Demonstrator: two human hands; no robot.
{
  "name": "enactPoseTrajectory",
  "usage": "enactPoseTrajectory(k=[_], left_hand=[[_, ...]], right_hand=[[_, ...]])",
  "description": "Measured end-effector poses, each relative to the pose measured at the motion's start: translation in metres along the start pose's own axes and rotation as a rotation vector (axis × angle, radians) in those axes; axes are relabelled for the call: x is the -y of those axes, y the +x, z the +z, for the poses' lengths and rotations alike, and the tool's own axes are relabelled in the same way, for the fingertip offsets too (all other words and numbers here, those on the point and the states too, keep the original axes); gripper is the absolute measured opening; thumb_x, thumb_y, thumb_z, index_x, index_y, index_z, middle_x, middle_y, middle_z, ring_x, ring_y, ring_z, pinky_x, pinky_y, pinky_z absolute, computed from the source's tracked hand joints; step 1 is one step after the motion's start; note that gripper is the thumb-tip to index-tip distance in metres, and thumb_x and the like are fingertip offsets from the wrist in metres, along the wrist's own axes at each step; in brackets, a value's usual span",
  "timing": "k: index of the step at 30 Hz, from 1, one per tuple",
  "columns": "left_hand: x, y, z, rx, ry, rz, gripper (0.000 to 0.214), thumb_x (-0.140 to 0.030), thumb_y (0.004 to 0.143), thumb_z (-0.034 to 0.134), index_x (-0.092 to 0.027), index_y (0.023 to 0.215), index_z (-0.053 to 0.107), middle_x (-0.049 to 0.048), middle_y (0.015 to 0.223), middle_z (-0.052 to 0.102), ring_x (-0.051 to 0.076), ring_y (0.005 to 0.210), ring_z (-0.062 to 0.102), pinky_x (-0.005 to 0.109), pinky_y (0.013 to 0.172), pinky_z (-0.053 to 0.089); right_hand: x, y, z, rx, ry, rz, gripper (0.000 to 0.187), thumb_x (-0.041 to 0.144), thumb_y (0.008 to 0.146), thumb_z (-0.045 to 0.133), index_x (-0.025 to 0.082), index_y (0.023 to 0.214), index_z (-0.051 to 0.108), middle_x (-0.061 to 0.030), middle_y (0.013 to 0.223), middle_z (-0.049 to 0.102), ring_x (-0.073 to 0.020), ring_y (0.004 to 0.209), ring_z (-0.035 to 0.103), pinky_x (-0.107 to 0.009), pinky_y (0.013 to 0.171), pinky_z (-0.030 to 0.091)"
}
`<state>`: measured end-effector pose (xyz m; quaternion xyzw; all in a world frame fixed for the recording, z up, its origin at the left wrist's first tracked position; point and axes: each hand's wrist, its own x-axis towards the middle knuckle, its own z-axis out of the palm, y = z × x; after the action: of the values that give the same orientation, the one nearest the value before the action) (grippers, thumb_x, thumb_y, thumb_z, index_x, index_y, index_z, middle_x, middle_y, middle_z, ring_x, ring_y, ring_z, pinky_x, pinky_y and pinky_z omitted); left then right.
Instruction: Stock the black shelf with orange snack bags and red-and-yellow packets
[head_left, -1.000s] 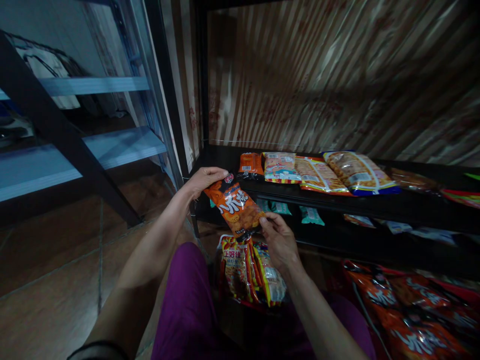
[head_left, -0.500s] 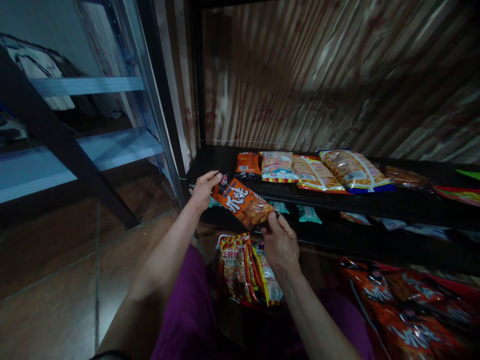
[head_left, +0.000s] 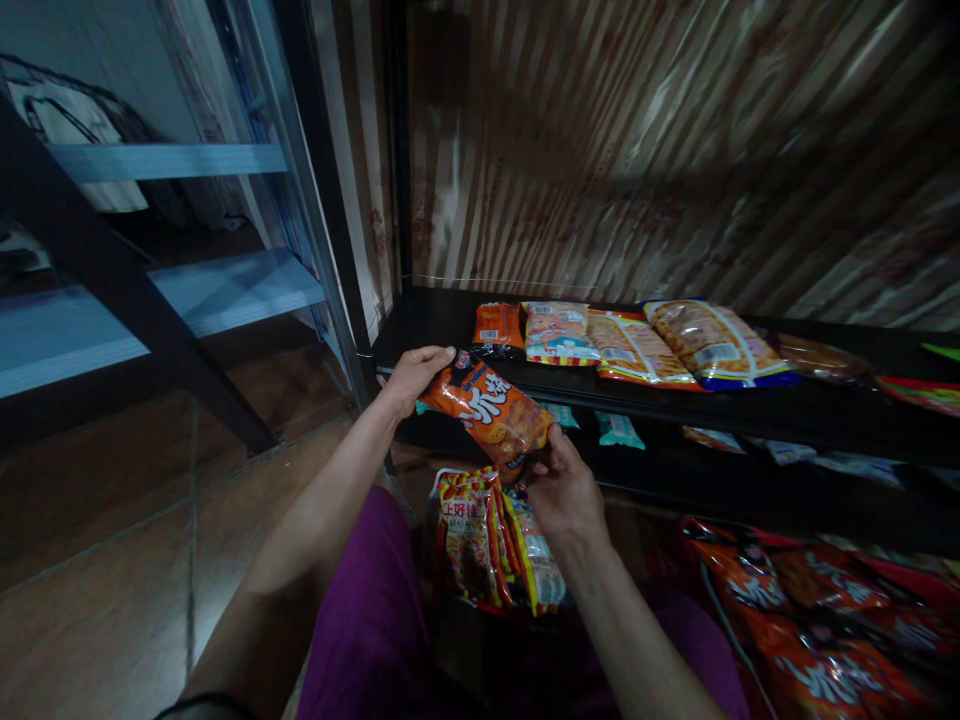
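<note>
On the far left, pale blue shelves (head_left: 240, 290) with ridged front edges stand over dull tiled floor (head_left: 112, 560). Next comes the left hand (head_left: 420, 375), which pinches the dark upper end of an orange snack packet (head_left: 499, 410). Compared with half a second ago, the packet's lower end has dipped and more of its front shows; it seems to be getting adjusted between the hands, and remains in the air before the black shelf (head_left: 435, 320). Its film is glossy, creased and plumped in the middle. Beneath it, shiny yellow-edged bags (head_left: 472, 545) stand upright, pressed together. The right hand (head_left: 574, 495) grasps the packet's lower right end, thumb in front, some fingers hidden. Behind, flat pillow-shaped bags (head_left: 637, 350) lie along the smooth shelf. At far right, crinkled orange packets (head_left: 840, 670) lie heaped and overlapping.
</note>
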<state>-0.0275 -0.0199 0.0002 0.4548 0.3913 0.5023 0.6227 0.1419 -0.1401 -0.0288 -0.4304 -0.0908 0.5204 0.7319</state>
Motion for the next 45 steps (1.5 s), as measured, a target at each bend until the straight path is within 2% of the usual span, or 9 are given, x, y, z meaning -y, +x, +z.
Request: enactPoseTrajectory(k=[6, 9, 14, 19, 25, 29, 33, 38, 45], left_hand=[[0.001, -0.011, 0.001, -0.259, 0.166, 0.176, 0.025, -0.031, 0.063, 0.08, -0.017, 0.081, 0.07, 0.003, 0.082, 0.068, 0.015, 0.08, 0.061, 0.026, 0.076, 0.047], [0.004, -0.026, 0.006, -0.116, -0.019, 0.043, 0.037, -0.039, 0.067, 0.078, -0.021, 0.098, 0.069, 0.0042, 0.096, 0.069, 0.018, 0.088, 0.063, 0.03, 0.078, 0.05], [0.006, -0.042, 0.019, 0.063, -0.497, -0.165, 0.051, -0.059, 0.076, 0.064, -0.013, 0.098, 0.068, 0.0118, 0.099, 0.07, 0.022, 0.091, 0.066, 0.034, 0.081, 0.053], [0.016, -0.036, 0.025, -0.049, -0.714, -0.14, 0.039, -0.046, 0.081, 0.064, -0.015, 0.104, 0.067, 0.005, 0.088, 0.072, 0.017, 0.081, 0.067, 0.031, 0.085, 0.051], [0.029, -0.032, 0.016, 0.058, -0.698, -0.116, 0.04, -0.042, 0.081, 0.064, -0.024, 0.117, 0.063, 0.0023, 0.093, 0.072, 0.018, 0.081, 0.068, 0.032, 0.079, 0.053], [0.034, -0.038, 0.022, 0.036, -0.604, -0.122, 0.045, -0.05, 0.08, 0.062, -0.025, 0.117, 0.062, 0.0057, 0.103, 0.071, 0.021, 0.086, 0.068, 0.035, 0.077, 0.054], [0.033, -0.038, 0.031, 0.058, -0.64, -0.144, 0.044, -0.053, 0.076, 0.065, -0.023, 0.109, 0.065, 0.0033, 0.093, 0.071, 0.018, 0.079, 0.067, 0.033, 0.076, 0.053], [0.027, -0.029, 0.024, -0.034, -0.437, -0.263, 0.029, -0.044, 0.076, 0.069, -0.016, 0.078, 0.065, 0.0023, 0.072, 0.067, 0.013, 0.059, 0.061, 0.027, 0.063, 0.05], [0.022, -0.023, 0.017, -0.194, -0.287, -0.242, 0.02, -0.03, 0.077, 0.07, -0.017, 0.074, 0.054, 0.0005, 0.073, 0.06, 0.011, 0.054, 0.056, 0.033, 0.061, 0.051]], right_hand=[[-0.007, 0.005, 0.006, -0.01, -0.059, -0.147, 0.02, 0.035, 0.067, 0.077, 0.021, 0.078, 0.069, 0.0033, 0.076, 0.068, -0.0067, 0.057, 0.055, -0.015, 0.041, 0.036], [-0.011, -0.003, 0.003, 0.087, -0.358, -0.505, 0.02, 0.038, 0.08, 0.067, 0.023, 0.092, 0.072, -0.0002, 0.088, 0.072, -0.0112, 0.067, 0.061, -0.021, 0.051, 0.045], [-0.017, -0.016, -0.007, 0.629, -0.976, -1.318, 0.038, 0.01, 0.084, 0.058, 0.031, 0.114, 0.068, -0.0029, 0.114, 0.07, -0.019, 0.101, 0.062, -0.036, 0.086, 0.05], [-0.031, -0.022, -0.015, 0.56, -1.182, -1.56, 0.047, 0.005, 0.083, 0.058, 0.03, 0.122, 0.062, -0.0049, 0.111, 0.07, -0.0203, 0.098, 0.057, -0.035, 0.084, 0.051], [-0.026, -0.031, -0.022, 0.587, -1.125, -1.251, 0.051, 0.024, 0.073, 0.072, 0.035, 0.122, 0.061, -0.0027, 0.136, 0.054, -0.028, 0.125, 0.046, -0.049, 0.103, 0.038], [-0.02, -0.019, -0.012, 0.214, -0.573, -0.488, 0.061, 0.036, 0.066, 0.078, 0.031, 0.123, 0.058, -0.0049, 0.131, 0.058, -0.0264, 0.122, 0.052, -0.045, 0.096, 0.046], [-0.019, -0.008, -0.005, 0.273, -0.237, 0.207, 0.045, 0.039, 0.054, 0.087, 0.019, 0.09, 0.069, -0.0041, 0.086, 0.073, -0.0192, 0.074, 0.067, -0.032, 0.065, 0.055], [-0.017, 0.001, -0.01, 0.179, -0.128, 0.158, 0.04, 0.029, 0.048, 0.091, 0.019, 0.08, 0.069, 0.0008, 0.079, 0.074, -0.0133, 0.067, 0.066, -0.025, 0.062, 0.055], [-0.015, 0.005, -0.015, 0.128, -0.03, 0.276, 0.038, 0.046, 0.063, 0.082, 0.018, 0.087, 0.068, -0.0036, 0.085, 0.073, -0.0184, 0.079, 0.069, -0.03, 0.066, 0.059]])
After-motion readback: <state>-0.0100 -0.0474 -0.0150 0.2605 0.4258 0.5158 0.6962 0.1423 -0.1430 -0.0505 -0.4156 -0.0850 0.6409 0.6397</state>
